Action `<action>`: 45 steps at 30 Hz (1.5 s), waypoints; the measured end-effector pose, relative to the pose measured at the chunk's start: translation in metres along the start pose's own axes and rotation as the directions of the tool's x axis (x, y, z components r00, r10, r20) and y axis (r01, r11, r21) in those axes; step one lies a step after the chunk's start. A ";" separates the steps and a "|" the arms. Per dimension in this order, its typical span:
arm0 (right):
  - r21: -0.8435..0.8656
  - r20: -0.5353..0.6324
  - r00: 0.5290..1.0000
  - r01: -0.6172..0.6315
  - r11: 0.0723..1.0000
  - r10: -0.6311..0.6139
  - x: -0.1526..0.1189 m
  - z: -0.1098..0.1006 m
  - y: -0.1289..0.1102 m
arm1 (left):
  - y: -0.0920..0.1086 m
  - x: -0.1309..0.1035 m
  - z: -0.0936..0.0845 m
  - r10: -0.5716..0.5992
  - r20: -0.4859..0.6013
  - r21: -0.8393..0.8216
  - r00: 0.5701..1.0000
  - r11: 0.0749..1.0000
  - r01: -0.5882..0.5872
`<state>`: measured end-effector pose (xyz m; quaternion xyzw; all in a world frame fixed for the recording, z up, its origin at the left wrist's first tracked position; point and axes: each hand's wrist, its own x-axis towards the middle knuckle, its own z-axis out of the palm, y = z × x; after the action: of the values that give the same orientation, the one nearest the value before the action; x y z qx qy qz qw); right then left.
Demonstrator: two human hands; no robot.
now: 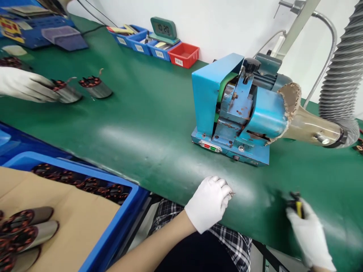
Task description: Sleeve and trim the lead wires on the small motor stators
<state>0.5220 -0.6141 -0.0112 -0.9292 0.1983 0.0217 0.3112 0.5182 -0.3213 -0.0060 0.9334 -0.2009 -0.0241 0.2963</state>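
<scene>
My left hand [208,204], in a white glove, is closed over the front edge of the green table [153,151]. Thin copper-coloured wire ends [232,193] poke out past its fingertips; the rest is hidden by the fingers. To the right, my right hand [307,230], also gloved, is wrapped around a small black-and-yellow hand tool [298,207] just above the tabletop. Motion blurs this tool, so its exact kind is unclear. A blue belt-type machine [232,113] stands on the table beyond both hands.
At far left, another person's gloved hand [28,85] touches a wound motor stator [68,92]; a second stator [96,87] stands beside it. A blue crate [133,189] holds stators and cardboard at lower left. Small bins [184,54] and a clock [163,28] line the wall. A grey hose [340,75] hangs right.
</scene>
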 end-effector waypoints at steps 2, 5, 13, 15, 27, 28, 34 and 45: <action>0.251 0.428 0.904 -0.136 0.958 0.016 -0.031 0.016 -0.038 | 0.000 0.001 0.000 -0.009 0.005 -0.013 1.000 1.000 0.009; 0.358 0.759 0.648 -0.334 0.872 -0.063 -0.063 0.029 -0.085 | 0.000 0.001 -0.001 -0.019 0.020 -0.007 1.000 1.000 0.019; 0.380 0.768 0.640 -0.427 0.821 -0.022 -0.073 0.037 -0.100 | -0.001 0.001 -0.002 -0.021 0.023 -0.006 1.000 1.000 0.022; 0.378 0.771 0.637 -0.432 0.819 -0.020 -0.073 0.038 -0.100 | -0.001 0.001 -0.002 -0.016 0.025 -0.017 1.000 1.000 0.017; 0.474 0.728 0.683 -0.564 0.676 0.059 -0.095 0.064 -0.088 | -0.003 0.001 -0.007 -0.006 0.132 0.012 0.991 1.000 0.005; 0.516 0.721 0.690 -0.595 0.616 0.064 -0.099 0.069 -0.086 | -0.003 0.001 -0.007 -0.004 0.137 0.021 0.991 1.000 0.002; 0.660 0.661 0.743 -0.644 0.386 0.110 -0.111 0.084 -0.088 | -0.002 0.003 -0.011 0.039 0.186 0.040 0.982 0.998 -0.047; 0.670 0.742 0.662 -0.737 0.084 -0.107 -0.108 0.089 -0.077 | -0.031 -0.007 -0.016 -0.054 -0.092 -0.041 0.994 0.998 0.050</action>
<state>0.4597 -0.4675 -0.0209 -0.3579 0.2631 0.2736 0.8531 0.5257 -0.2869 -0.0107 0.9325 -0.1620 0.0080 0.3226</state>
